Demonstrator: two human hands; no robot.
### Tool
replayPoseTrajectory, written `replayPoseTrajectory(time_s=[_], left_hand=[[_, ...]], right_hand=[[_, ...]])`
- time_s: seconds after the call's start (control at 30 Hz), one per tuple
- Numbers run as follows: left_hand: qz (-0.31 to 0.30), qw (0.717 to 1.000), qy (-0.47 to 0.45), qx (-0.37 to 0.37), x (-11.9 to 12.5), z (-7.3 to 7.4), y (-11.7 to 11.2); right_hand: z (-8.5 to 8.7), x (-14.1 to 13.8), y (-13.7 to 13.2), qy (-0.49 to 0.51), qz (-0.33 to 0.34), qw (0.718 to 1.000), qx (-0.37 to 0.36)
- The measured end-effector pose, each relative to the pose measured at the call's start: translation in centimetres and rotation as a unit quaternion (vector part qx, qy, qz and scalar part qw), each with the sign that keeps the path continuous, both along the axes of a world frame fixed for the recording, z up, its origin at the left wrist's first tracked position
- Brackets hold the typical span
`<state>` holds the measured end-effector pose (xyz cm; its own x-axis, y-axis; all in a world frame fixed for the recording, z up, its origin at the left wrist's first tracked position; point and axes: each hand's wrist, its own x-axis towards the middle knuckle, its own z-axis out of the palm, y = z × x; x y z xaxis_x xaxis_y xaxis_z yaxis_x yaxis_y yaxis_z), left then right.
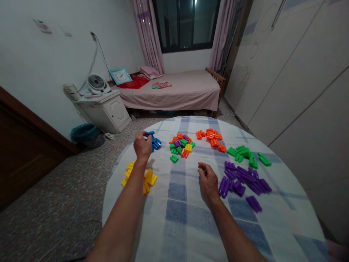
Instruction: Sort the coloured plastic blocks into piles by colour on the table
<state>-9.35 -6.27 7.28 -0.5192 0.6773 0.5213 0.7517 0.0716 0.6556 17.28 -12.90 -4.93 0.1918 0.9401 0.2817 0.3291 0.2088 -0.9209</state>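
Small ribbed plastic pieces lie sorted by colour in piles. At the left my left hand is closed at the edge of the pile of blue pieces, its fingertips pinching a blue plastic piece. My left forearm passes over the pile of yellow pieces and hides part of it. Loosely bent, my right hand hovers low over the cloth with no piece visible in it, just left of the purple pieces. Between and beyond the hands sits a mixed pile of orange, green, purple and yellow pieces.
Orange pieces and green pieces lie toward the far right of the round table, which has a checked cloth. Behind it are a bed, a white cabinet with a fan, and a bin.
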Motion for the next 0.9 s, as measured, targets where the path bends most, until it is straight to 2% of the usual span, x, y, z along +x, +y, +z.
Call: replayPoseTrajectory(time_s=[0.1,0.2,0.33,0.4,0.47,0.63,0.7,0.83,0.9], left_hand=[[0.003,0.990,0.124,-0.070,-2.4,-1.5,2.9],[-0.003,0.971,0.197,-0.138,-3.7,-3.5,4.7],[-0.012,0.954,0.230,-0.192,-4.2,-5.8,5.2],[-0.022,0.953,0.233,-0.195,-4.1,-6.3,5.1],[-0.032,0.950,0.237,-0.201,-3.9,-6.1,4.9],[-0.072,0.952,0.242,-0.171,-1.9,-4.2,3.7],[-0.121,0.952,0.230,-0.161,-0.4,-3.9,2.7],[-0.260,0.914,0.215,-0.224,3.1,-5.2,0.2],[-0.275,0.900,0.225,-0.252,4.5,-6.1,-0.6]], right_hand=[[0.1,0.0,-0.1,-0.005,0.005,1.000,-0.006],[0.1,0.1,-0.1,-0.007,0.013,1.000,-0.012],[0.0,0.0,-0.2,0.004,0.024,0.999,-0.028],[0.1,0.0,-0.3,0.005,0.025,0.999,-0.032],[0.2,0.0,-0.3,0.001,0.024,0.999,-0.034],[0.7,-0.1,-0.4,-0.004,0.024,0.999,-0.039],[0.7,-0.1,-0.4,-0.002,0.025,0.999,-0.040],[0.7,-0.1,-0.4,-0.008,0.027,0.999,-0.037],[0.7,-0.1,-0.4,-0.012,0.026,0.999,-0.034]])
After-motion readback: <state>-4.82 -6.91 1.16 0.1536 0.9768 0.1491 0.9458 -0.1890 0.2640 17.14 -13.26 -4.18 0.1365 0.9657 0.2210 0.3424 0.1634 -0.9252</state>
